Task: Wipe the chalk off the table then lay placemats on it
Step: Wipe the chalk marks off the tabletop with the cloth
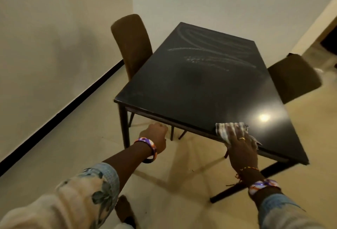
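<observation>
At the near edge of the bench (191, 90), toward its right corner, I have my right hand (240, 148) pressed flat on a striped cloth (228, 130). My fingers (235, 134) there lie fairly straight and spread over the fabric, pinning it to the dark top, with part of the cloth hanging over the edge below my palm. A ring shows on one finger, and a patterned bangle (263, 186) plus a thin thread band sit on that wrist.

My left hand (156, 135) hangs in the air just off the near edge, closer to the left corner, not touching the bench as far as I can see. Its fingers curl inward, away from the camera, and I cannot tell whether they hold anything. A matching bangle (148, 148) circles that wrist, and a floral sleeve (87, 188) covers the forearm.

Chalk marks (209, 53) remain across the far half of the bench: long looping strokes near the far edge and a denser scribbled patch just nearer the middle. The near half looks dark and glossy, with a bright lamp reflection (263, 117) close to the right edge, just beyond the cloth.

One brown chair (131, 46) stands at the left edge, and another brown chair (293, 77) at the right edge. Pale floor tiles (82, 137) run beneath.
</observation>
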